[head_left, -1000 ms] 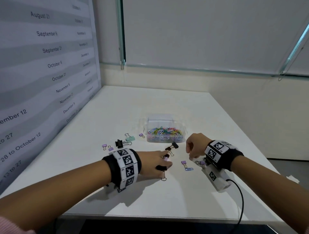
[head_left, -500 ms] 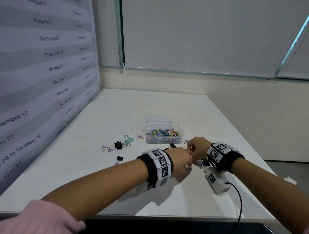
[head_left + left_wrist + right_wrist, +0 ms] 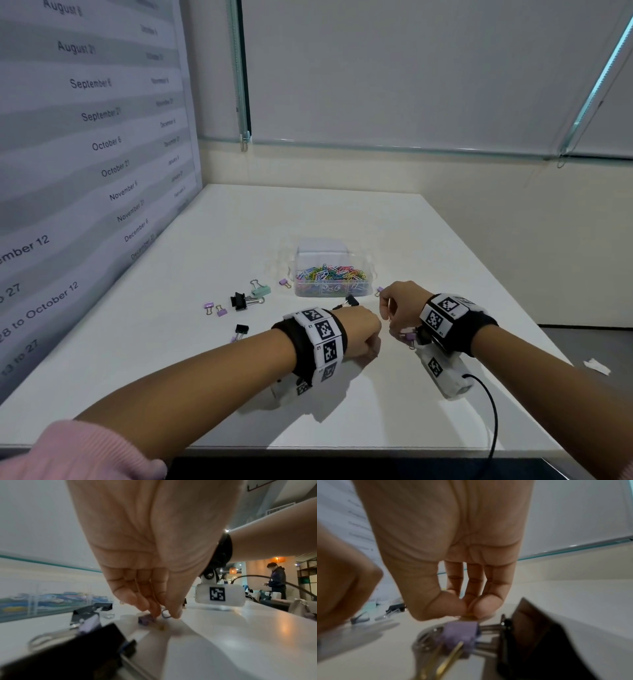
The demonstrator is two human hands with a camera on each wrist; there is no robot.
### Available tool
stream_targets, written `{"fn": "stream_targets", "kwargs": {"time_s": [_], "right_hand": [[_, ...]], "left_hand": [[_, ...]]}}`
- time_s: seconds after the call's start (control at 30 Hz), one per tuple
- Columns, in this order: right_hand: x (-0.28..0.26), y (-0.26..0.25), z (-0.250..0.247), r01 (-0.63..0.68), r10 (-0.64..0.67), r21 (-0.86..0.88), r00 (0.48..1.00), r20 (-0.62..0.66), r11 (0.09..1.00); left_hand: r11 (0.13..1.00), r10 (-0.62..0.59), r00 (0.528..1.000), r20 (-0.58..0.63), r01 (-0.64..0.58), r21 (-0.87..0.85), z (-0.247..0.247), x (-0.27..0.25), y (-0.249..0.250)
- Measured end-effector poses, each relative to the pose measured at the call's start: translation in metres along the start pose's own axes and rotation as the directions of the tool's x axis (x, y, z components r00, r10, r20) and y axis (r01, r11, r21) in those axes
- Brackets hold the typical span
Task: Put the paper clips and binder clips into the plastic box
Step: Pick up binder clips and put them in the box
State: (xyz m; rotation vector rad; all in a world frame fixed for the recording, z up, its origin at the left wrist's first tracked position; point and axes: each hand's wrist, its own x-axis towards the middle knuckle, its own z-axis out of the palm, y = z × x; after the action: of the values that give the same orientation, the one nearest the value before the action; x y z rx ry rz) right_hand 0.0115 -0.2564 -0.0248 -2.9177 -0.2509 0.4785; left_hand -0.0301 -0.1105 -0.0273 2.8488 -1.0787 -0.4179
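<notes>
The left hand (image 3: 356,329) has crossed from the left part of the tabletop (image 3: 342,219) to the middle, close to the right hand (image 3: 399,301). Its fingertips (image 3: 175,613) now pinch at a small purple binder clip (image 3: 147,618) and a blue paper clip (image 3: 165,614) lying there. The right hand pinches something small and yellowish, perhaps a clip; the view is blurred. The plastic box (image 3: 330,279), already full of paper clips, stands just behind. Several binder clips (image 3: 245,301) remain scattered on the left.

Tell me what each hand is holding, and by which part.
Left hand pinches a blue paper clip by its loop. Right hand pinches a small yellowish thing at its top; what it is, I can't tell.
</notes>
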Motion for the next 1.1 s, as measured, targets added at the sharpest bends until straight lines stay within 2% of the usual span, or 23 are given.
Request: {"fn": "stream_targets", "kwargs": {"time_s": [0.1,0.23,0.4,0.5,0.63,0.7,0.8,0.9,0.97,1.03,1.1], "right_hand": [[0.003,-0.005,0.000,0.015,-0.015,-0.071,1.000,-0.004,0.997],[0.008,-0.013,-0.007,0.040,-0.039,-0.108,0.999,0.012,0.993],[0.021,-0.027,-0.033,0.127,-0.128,-0.014,0.978,-0.164,0.992],[0.035,-0.037,-0.047,0.158,-0.152,0.002,0.951,-0.268,0.987],[0.051,-0.044,-0.049,0.165,-0.144,0.046,0.944,-0.298,0.985],[0.055,-0.044,-0.047,0.165,-0.142,0.052,0.943,-0.301,0.985],[0.054,-0.039,-0.040,0.138,-0.129,0.010,0.948,-0.291,0.990],[0.050,-0.027,-0.035,0.021,-0.026,-0.017,0.949,-0.315,1.000],[0.047,-0.017,-0.034,-0.092,0.073,-0.044,0.944,-0.321,0.995],[0.043,-0.008,-0.030,-0.181,0.157,-0.072,0.952,-0.264,0.981],[0.041,-0.001,-0.022,-0.197,0.179,-0.100,0.970,-0.165,0.975]], "left_hand": [[0.990,-0.069,0.991,-0.119,0.054,-0.130,-0.015,-0.007,-0.014],[0.962,-0.190,0.928,-0.321,0.110,-0.252,-0.043,-0.007,-0.047],[0.905,-0.365,0.847,-0.387,0.227,-0.359,-0.047,-0.001,-0.088],[0.880,-0.391,0.844,-0.367,0.226,-0.417,-0.040,0.005,-0.101],[0.899,-0.347,0.879,-0.327,0.211,-0.384,-0.035,0.007,-0.105],[0.914,-0.348,0.891,-0.294,0.252,-0.318,-0.035,0.003,-0.110],[0.896,-0.415,0.874,-0.254,0.344,-0.281,-0.036,-0.010,-0.126],[0.859,-0.491,0.850,-0.193,0.434,-0.273,-0.032,-0.027,-0.148],[0.848,-0.499,0.859,-0.117,0.456,-0.270,-0.027,-0.037,-0.156],[0.841,-0.498,0.866,-0.040,0.472,-0.264,-0.022,-0.046,-0.157],[0.826,-0.518,0.855,0.031,0.509,-0.244,-0.016,-0.054,-0.155]]}}
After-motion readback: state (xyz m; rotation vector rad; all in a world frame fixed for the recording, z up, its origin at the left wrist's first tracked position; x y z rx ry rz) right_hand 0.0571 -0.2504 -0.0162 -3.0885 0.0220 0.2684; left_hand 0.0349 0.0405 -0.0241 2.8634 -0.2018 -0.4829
